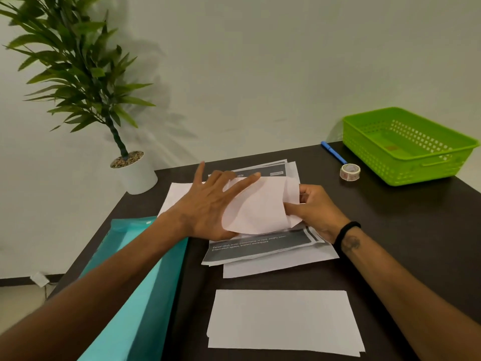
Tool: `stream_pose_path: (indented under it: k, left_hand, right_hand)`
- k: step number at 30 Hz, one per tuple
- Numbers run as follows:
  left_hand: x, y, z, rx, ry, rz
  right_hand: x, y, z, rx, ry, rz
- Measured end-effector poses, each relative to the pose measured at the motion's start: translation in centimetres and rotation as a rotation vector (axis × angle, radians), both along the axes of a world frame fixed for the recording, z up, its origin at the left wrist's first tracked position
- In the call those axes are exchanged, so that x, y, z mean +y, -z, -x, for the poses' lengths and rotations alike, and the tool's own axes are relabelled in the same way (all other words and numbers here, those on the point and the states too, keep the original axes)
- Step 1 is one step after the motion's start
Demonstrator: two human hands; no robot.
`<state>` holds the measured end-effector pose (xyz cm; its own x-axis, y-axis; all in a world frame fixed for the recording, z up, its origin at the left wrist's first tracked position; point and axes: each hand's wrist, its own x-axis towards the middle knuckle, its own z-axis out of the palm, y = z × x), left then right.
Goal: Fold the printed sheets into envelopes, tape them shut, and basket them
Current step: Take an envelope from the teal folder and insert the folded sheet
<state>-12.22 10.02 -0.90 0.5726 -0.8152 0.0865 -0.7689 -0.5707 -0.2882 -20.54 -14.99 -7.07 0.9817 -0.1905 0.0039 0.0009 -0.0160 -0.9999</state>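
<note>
Both hands reach forward — left hand [208,204] fingers spread flat, right hand [312,207] fingers curled, pinching.

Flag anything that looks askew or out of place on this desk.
The stack of printed sheets under both hands is fanned unevenly, edges misaligned. The teal plastic folder overhangs the dark table's left edge. Nothing is spilled or torn.

We count two hands, the left hand [205,207] and the right hand [316,208], one curled sheet [256,207] between them, one loose pile of printed sheets [263,247] whose number we cannot tell, one folded white sheet [282,321], one green basket [406,147], one tape roll [350,171], one blue pen [333,152], one teal folder [140,290], and one potted plant [135,170]
</note>
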Motion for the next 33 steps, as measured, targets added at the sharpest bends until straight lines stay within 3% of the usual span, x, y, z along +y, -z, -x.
stream_pose_path:
  k: [7, 10, 13, 27, 33]
  left_hand:
    - [0.8, -0.8, 0.7, -0.054, 0.002, -0.003]
    - [0.8, -0.6, 1.2, -0.097, -0.02, 0.02]
    - [0.6, 0.2, 1.3, -0.146, -0.047, 0.043]
    - [-0.6, 1.6, 1.9, -0.183, -0.07, 0.133]
    - [-1.0, 1.6, 2.1, -0.177, -0.069, 0.143]
  right_hand:
    - [-0.2, -0.2, -0.3, 0.015, 0.137, 0.245]
    - [0.1, -0.2, -0.4, -0.063, 0.347, 0.451]
    - [0.4, -0.5, -0.5, -0.144, 0.406, 0.477]
    - [0.5, -0.2, -0.5, -0.126, 0.522, 0.12]
    - [1.0, -1.0, -0.5, -0.032, 0.355, -0.091]
